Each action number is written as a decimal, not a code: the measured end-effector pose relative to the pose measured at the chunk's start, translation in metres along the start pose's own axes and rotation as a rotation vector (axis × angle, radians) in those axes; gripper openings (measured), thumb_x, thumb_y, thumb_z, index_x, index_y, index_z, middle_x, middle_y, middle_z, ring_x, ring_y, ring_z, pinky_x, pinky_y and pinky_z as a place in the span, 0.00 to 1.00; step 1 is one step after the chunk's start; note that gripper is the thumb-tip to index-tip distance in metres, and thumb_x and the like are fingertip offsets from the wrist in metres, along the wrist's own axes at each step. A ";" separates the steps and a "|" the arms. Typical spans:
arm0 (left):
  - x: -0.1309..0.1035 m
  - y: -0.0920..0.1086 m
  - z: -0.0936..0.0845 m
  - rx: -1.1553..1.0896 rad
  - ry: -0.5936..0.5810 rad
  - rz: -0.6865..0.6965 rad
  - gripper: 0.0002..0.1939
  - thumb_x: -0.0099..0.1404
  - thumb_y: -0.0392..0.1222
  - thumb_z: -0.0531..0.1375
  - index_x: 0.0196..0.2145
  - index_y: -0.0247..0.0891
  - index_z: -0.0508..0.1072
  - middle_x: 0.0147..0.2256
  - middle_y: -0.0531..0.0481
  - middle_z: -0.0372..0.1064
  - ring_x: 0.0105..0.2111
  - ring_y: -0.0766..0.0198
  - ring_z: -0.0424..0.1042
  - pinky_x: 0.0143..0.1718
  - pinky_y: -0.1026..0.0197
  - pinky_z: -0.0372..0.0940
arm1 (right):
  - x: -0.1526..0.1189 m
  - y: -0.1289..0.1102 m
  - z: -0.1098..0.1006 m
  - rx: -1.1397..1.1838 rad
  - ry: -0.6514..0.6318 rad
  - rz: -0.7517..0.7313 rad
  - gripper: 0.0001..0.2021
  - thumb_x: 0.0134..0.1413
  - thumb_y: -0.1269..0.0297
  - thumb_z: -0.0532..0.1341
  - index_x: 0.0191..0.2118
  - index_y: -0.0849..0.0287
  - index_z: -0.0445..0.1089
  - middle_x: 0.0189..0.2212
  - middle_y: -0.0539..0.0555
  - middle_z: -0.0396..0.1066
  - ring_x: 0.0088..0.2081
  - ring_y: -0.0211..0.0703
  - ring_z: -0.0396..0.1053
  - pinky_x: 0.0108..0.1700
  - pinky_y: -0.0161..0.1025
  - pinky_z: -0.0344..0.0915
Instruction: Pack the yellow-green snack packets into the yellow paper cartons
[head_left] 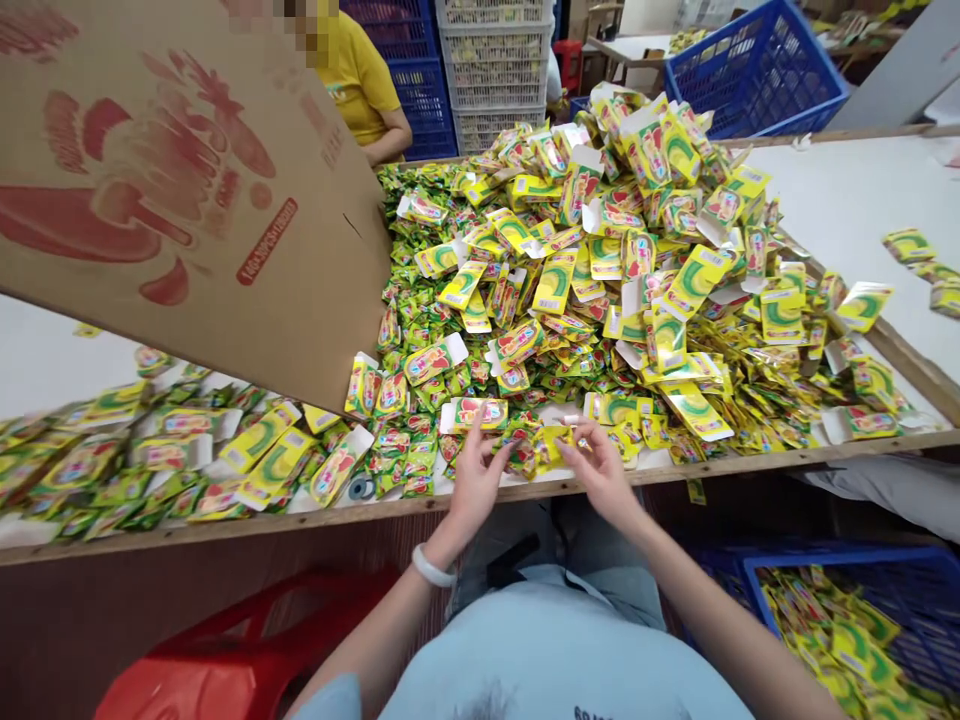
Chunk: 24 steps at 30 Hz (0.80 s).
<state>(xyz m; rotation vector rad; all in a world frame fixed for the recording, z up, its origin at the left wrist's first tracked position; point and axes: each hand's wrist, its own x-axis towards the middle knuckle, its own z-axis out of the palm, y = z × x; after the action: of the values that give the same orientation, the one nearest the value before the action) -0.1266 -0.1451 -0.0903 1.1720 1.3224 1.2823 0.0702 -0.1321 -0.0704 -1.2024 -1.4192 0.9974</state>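
Note:
My left hand (480,470) is at the table's front edge, thumb and fingers closed around a small red-and-green sachet (519,452). Its fingertips overlap a yellow carton (474,414) with a white open flap. To the right, my right hand (602,478) pinches at the edge of a small yellow sachet (551,447), which lies between the two hands. The fingertips partly cover both sachets. Beyond the hands rises a heap of small yellow cartons (555,282), many with flaps open. Green sachets (405,455) lie left of the hands, yellow sachets (750,400) to the right.
A large tilted cardboard box (300,300) stands at the left. More cartons (274,455) lie before it. A blue crate (757,75) leans behind the heap; another crate (862,560) with packets is below right. A red stool (247,650) stands below left. A person (367,85) is across the table.

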 end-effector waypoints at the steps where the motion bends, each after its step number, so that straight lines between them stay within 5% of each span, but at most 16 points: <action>1: -0.004 0.000 0.012 -0.075 0.028 -0.012 0.25 0.64 0.52 0.64 0.54 0.37 0.70 0.29 0.53 0.74 0.28 0.63 0.73 0.32 0.63 0.67 | -0.006 -0.001 0.013 0.045 0.070 0.010 0.16 0.60 0.47 0.61 0.35 0.54 0.61 0.40 0.54 0.66 0.41 0.42 0.67 0.42 0.38 0.68; 4: -0.017 -0.001 0.042 -0.248 0.134 -0.031 0.23 0.64 0.58 0.62 0.47 0.37 0.76 0.40 0.45 0.77 0.41 0.57 0.75 0.40 0.59 0.71 | -0.019 -0.002 0.042 0.089 0.231 0.039 0.15 0.61 0.48 0.59 0.37 0.54 0.60 0.42 0.55 0.65 0.43 0.42 0.67 0.46 0.40 0.68; 7: -0.026 0.000 0.057 -0.347 0.144 -0.059 0.25 0.64 0.61 0.61 0.47 0.38 0.76 0.45 0.43 0.76 0.46 0.55 0.75 0.45 0.55 0.71 | -0.024 -0.002 0.049 0.153 0.278 0.055 0.15 0.59 0.48 0.61 0.37 0.53 0.58 0.37 0.51 0.64 0.39 0.40 0.67 0.44 0.39 0.69; 12: -0.029 -0.002 0.055 -0.152 0.098 0.058 0.18 0.67 0.55 0.60 0.43 0.38 0.77 0.42 0.43 0.74 0.45 0.55 0.72 0.51 0.51 0.67 | -0.026 -0.002 0.033 0.396 0.024 0.220 0.26 0.47 0.47 0.71 0.46 0.51 0.61 0.39 0.51 0.73 0.39 0.43 0.74 0.45 0.44 0.74; 15: -0.019 -0.001 0.028 0.156 0.033 0.258 0.16 0.70 0.51 0.56 0.44 0.39 0.78 0.48 0.41 0.70 0.52 0.53 0.68 0.56 0.48 0.64 | -0.022 -0.002 0.015 0.369 -0.119 0.299 0.24 0.45 0.46 0.71 0.44 0.53 0.68 0.34 0.52 0.77 0.34 0.47 0.76 0.41 0.47 0.76; 18: 0.009 0.007 -0.019 0.600 -0.048 0.451 0.22 0.68 0.46 0.59 0.58 0.40 0.70 0.55 0.39 0.67 0.59 0.49 0.62 0.63 0.43 0.55 | -0.014 -0.001 -0.009 0.256 -0.153 0.279 0.18 0.48 0.47 0.70 0.37 0.56 0.73 0.26 0.51 0.75 0.26 0.44 0.73 0.33 0.44 0.74; 21: 0.042 0.016 -0.060 1.041 -0.202 0.505 0.34 0.61 0.33 0.58 0.66 0.36 0.60 0.61 0.36 0.61 0.65 0.44 0.54 0.65 0.38 0.49 | -0.006 0.000 -0.028 0.179 -0.192 0.190 0.17 0.46 0.49 0.72 0.33 0.57 0.75 0.26 0.51 0.76 0.30 0.43 0.73 0.36 0.41 0.73; 24: 0.061 0.020 -0.073 1.254 -0.297 0.523 0.33 0.57 0.29 0.57 0.61 0.32 0.65 0.58 0.33 0.64 0.62 0.41 0.57 0.64 0.37 0.49 | -0.003 0.002 -0.028 0.246 -0.249 0.272 0.16 0.45 0.51 0.73 0.35 0.57 0.76 0.31 0.51 0.77 0.28 0.38 0.71 0.33 0.37 0.72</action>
<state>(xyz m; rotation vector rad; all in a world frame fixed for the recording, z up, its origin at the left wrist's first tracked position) -0.2056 -0.0934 -0.0676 2.5729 1.6560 0.4189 0.0978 -0.1354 -0.0679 -1.1350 -1.2931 1.5094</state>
